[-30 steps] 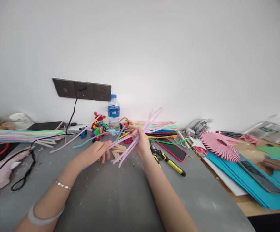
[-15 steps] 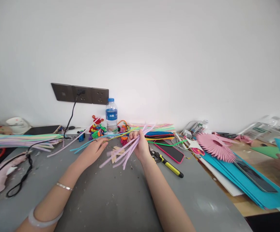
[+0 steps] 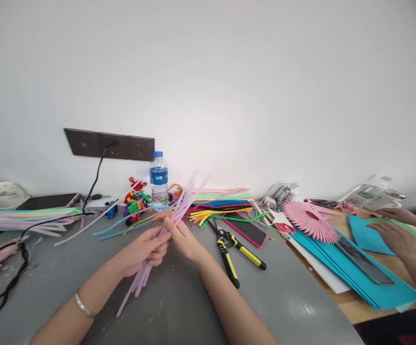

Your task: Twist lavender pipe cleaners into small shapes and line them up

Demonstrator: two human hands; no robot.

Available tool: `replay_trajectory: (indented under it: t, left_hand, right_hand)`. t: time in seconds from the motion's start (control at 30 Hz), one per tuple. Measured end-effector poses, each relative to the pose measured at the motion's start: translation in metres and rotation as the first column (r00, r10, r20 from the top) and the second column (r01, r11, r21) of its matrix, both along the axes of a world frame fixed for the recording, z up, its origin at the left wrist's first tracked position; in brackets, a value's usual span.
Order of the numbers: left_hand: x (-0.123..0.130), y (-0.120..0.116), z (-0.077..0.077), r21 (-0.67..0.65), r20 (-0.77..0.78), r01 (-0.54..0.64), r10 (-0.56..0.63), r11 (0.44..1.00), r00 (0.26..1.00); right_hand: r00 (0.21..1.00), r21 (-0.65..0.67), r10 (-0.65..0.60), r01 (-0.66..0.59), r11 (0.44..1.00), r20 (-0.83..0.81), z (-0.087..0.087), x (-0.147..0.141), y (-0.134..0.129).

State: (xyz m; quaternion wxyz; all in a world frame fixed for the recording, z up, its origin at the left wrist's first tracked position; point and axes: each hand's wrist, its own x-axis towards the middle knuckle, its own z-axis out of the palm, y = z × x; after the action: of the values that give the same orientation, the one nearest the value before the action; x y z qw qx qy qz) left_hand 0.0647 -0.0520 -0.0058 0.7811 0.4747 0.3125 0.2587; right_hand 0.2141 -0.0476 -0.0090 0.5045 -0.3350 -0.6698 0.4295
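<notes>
A bundle of pale purple pipe cleaners (image 3: pixel 142 279) slants through both my hands over the grey table (image 3: pixel 179 311). My left hand (image 3: pixel 144 250) wraps round the lower middle of the bundle. Just above it, my right hand (image 3: pixel 181 235) grips the same stems, its fingers partly hidden behind them. The upper ends are blurred. Right of my hands lie yellow-and-black pliers (image 3: pixel 231 244) with their handles spread. Behind are bundled bright pipe cleaners (image 3: pixel 225 206), and loose blue pipe cleaners (image 3: pixel 116 223) lie to the left.
A water bottle (image 3: pixel 158 179) stands by the wall near small colourful figures (image 3: pixel 136 203). A pink-cased phone (image 3: pixel 246 229) lies right. On the left are pastel pipe cleaners (image 3: pixel 24 220) and a black cord (image 3: pixel 24 258). Another person's hands (image 3: pixel 398 237) handle coloured paper (image 3: pixel 368 235) at far right.
My left hand has moved right and closed round the purple bundle. My right hand has shifted left with it, and the bundle stands steeper. The other person's hands have come further into view.
</notes>
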Motion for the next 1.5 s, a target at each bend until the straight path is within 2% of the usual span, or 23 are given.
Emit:
replay_trajectory:
  t: [0.07,0.13,0.2,0.27,0.33,0.37,0.4,0.47,0.5,0.57,0.63,0.67,0.73,0.8,0.83,0.9,1.0,1.07,1.17,1.27,1.37,1.43,1.5]
  left_hand:
    - [-0.008,0.008,0.002,-0.016,0.007,-0.007,0.007,1.0,1.0]
    - [-0.016,0.015,0.006,-0.014,0.016,-0.016,0.017,1.0,1.0]
    - [-0.023,0.02,0.01,-0.005,0.029,-0.054,0.054,0.999,0.998]
    - [-0.028,0.023,0.013,0.022,0.022,-0.096,0.096,0.995,0.995]
    - [-0.034,0.025,0.014,0.051,-0.019,-0.083,0.084,0.995,0.996]
    - [-0.038,0.024,0.014,0.06,-0.048,-0.052,0.055,0.997,0.997]
    - [-0.042,0.024,0.015,0.065,-0.082,-0.006,0.012,0.998,0.997]
    - [-0.051,0.02,0.017,0.06,-0.155,0.095,-0.084,0.994,0.984]
    - [-0.054,0.017,0.019,0.038,-0.2,0.175,-0.164,0.984,0.966]
    - [-0.057,0.009,0.026,-0.045,-0.322,0.352,-0.347,0.935,0.881]
    - [-0.052,-0.001,0.034,-0.109,-0.417,0.564,-0.553,0.819,0.722]
    - [-0.047,-0.005,0.037,-0.099,-0.446,0.644,-0.612,0.758,0.653]
    - [-0.034,-0.011,0.04,-0.046,-0.559,0.712,-0.609,0.701,0.563]
    - [-0.022,-0.015,0.038,0.099,-0.696,0.728,-0.476,0.679,0.538]
    - [-0.018,-0.016,0.036,0.189,-0.755,0.719,-0.369,0.669,0.542]
    - [-0.012,-0.017,0.03,0.255,-0.819,0.697,-0.233,0.67,0.524]
    - [-0.009,-0.018,0.021,0.145,-0.821,0.678,-0.295,0.721,0.489]
    - [-0.007,-0.019,0.017,0.088,-0.79,0.659,-0.351,0.747,0.503]
    - [-0.006,-0.019,0.01,0.115,-0.764,0.613,-0.325,0.781,0.557]
    - [-0.006,-0.018,0.008,0.205,-0.766,0.573,-0.234,0.794,0.598]
    - [-0.006,-0.018,0.013,0.303,-0.779,0.576,-0.151,0.759,0.609]
    - [-0.006,-0.018,0.018,0.37,-0.777,0.581,-0.102,0.725,0.621]
    - [-0.005,-0.018,0.022,0.393,-0.774,0.577,-0.081,0.716,0.628]
  right_hand:
    - [0.998,0.008,-0.012,0.012,1.0,0.061,0.008,0.012,0.002]
    - [0.989,0.072,-0.072,0.064,0.995,0.127,0.016,0.031,0.007]
    - [0.957,0.092,-0.21,0.195,0.976,0.2,0.023,0.057,0.015]
    - [0.891,0.095,-0.333,0.319,0.943,0.308,0.026,0.086,0.029]
    - [0.789,0.13,-0.411,0.398,0.908,0.457,0.026,0.112,0.047]
    - [0.722,0.181,-0.416,0.384,0.906,0.553,0.025,0.124,0.057]
    - [0.633,0.234,-0.429,0.372,0.898,0.644,0.025,0.133,0.067]
    - [0.381,0.263,-0.369,0.302,0.916,0.848,0.023,0.146,0.087]
    - [0.337,0.238,-0.323,0.268,0.933,0.884,0.022,0.15,0.096]
    - [0.269,0.212,-0.272,0.232,0.949,0.924,0.02,0.152,0.11]
    - [0.203,0.206,-0.249,0.21,0.956,0.947,0.016,0.15,0.12]
    - [0.169,0.209,-0.244,0.201,0.957,0.955,0.014,0.148,0.123]
    - [0.106,0.222,-0.244,0.185,0.957,0.964,0.009,0.143,0.128]
    - [0.061,0.244,-0.256,0.165,0.956,0.965,0.006,0.14,0.13]
    - [0.048,0.261,-0.27,0.153,0.953,0.962,0.006,0.139,0.13]
    - [0.042,0.311,-0.318,0.135,0.941,0.947,0.007,0.141,0.127]
    - [0.058,0.412,-0.423,0.147,0.899,0.904,0.016,0.151,0.12]
    - [0.093,0.522,-0.541,0.169,0.836,0.836,0.025,0.159,0.113]
    - [0.144,0.669,-0.687,0.159,0.726,0.712,0.042,0.166,0.102]
    - [0.201,0.738,-0.741,0.106,0.666,0.64,0.059,0.161,0.087]
    - [0.248,0.736,-0.724,0.059,0.674,0.643,0.074,0.145,0.066]
    - [0.263,0.696,-0.682,0.05,0.716,0.682,0.084,0.132,0.05]
    - [0.296,0.608,-0.585,0.018,0.794,0.755,0.093,0.119,0.035]
